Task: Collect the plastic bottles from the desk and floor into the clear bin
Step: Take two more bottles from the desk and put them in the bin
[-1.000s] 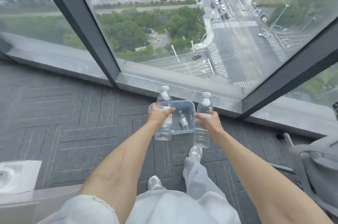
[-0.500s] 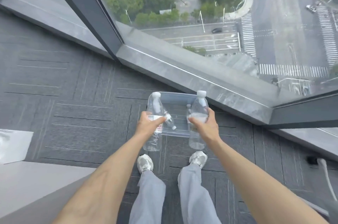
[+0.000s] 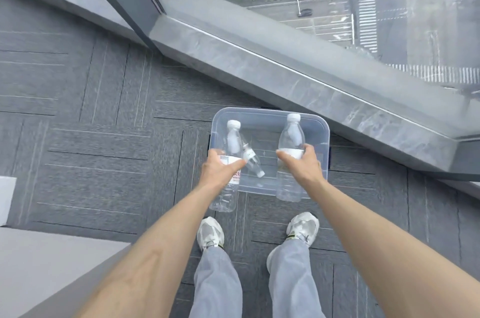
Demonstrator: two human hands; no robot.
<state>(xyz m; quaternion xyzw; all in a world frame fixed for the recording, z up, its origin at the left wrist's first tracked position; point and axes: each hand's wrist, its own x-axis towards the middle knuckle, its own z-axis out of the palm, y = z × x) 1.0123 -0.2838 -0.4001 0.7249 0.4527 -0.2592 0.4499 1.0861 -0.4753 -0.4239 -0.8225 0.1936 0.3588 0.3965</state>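
Two bottles arriving above the clear bin (image 3: 270, 112) — left hand (image 3: 220, 169) gripping labelled bottle (image 3: 228, 177), right hand (image 3: 302, 165) gripping second bottle (image 3: 291, 146) | small bottle (image 3: 251, 160) lying inside | next: lowering, then loosening fingers over the bin's middle

Both hands, left hand (image 3: 218, 169) and right hand (image 3: 304, 167), hold upright bottles over the clear bin (image 3: 270, 116); a smaller bottle (image 3: 250, 160) apparently lies inside.

Grey carpet tiles (image 3: 98, 141) meet a grey sill (image 3: 298, 83) under a tall window (image 3: 337, 5); a pale counter (image 3: 33, 265) sits lower left.
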